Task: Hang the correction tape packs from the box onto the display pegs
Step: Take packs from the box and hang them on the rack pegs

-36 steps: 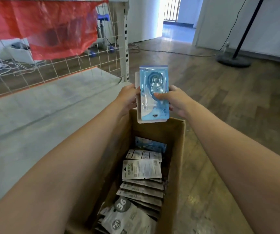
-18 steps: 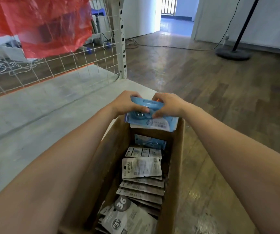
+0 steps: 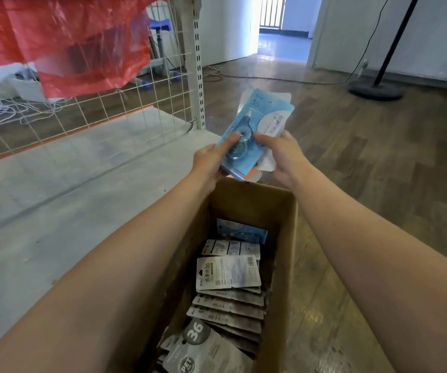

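Both hands hold a small stack of blue correction tape packs (image 3: 254, 130) in the air just above the far end of the cardboard box (image 3: 288, 254). The left hand (image 3: 211, 162) pinches the stack's lower left edge, thumb pressed across the front pack's clear blister. The right hand (image 3: 284, 154) grips the lower right side, thumb on the front and fingers curled behind. The stack tilts, its top leaning away to the right. More packs (image 3: 227, 273) lie overlapping inside the box, mostly grey backs up, one blue pack (image 3: 241, 232) at the far end. The box stands on the wooden floor (image 3: 365, 162) against the front edge of a grey shelf board (image 3: 55, 189). Behind the board rises a white wire grid (image 3: 104, 109) with a red plastic sheet (image 3: 63, 41) hanging on it.
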Demonstrator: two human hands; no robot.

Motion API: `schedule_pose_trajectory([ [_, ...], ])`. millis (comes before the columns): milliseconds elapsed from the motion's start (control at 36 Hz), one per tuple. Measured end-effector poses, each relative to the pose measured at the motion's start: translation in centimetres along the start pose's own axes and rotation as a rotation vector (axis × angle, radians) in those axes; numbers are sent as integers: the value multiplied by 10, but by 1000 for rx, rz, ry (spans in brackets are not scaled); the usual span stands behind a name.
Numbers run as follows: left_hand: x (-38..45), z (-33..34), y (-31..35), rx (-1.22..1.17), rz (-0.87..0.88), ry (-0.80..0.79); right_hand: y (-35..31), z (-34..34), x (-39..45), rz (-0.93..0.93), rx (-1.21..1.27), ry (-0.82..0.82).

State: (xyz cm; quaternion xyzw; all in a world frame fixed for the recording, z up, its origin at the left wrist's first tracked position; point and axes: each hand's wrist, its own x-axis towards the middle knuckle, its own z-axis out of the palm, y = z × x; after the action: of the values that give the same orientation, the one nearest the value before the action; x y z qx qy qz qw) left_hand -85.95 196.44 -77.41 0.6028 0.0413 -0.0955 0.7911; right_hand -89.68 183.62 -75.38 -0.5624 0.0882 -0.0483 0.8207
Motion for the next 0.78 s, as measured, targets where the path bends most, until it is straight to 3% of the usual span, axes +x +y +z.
schedule_pose_trajectory([
  [83,-2,-5,-1,218,-11,-65,-2,-10,0,-22,-153,26],
  [194,-3,-11,-3,487,100,-180,1,-23,-3,-60,-402,16],
  [306,-5,-8,-4,491,140,-272,1,-22,-3,-62,-399,11],
  [556,8,-46,11,300,192,134,2,-30,3,-32,-254,29],
  [778,11,-74,17,270,147,182,6,-47,4,-28,-202,41],
])
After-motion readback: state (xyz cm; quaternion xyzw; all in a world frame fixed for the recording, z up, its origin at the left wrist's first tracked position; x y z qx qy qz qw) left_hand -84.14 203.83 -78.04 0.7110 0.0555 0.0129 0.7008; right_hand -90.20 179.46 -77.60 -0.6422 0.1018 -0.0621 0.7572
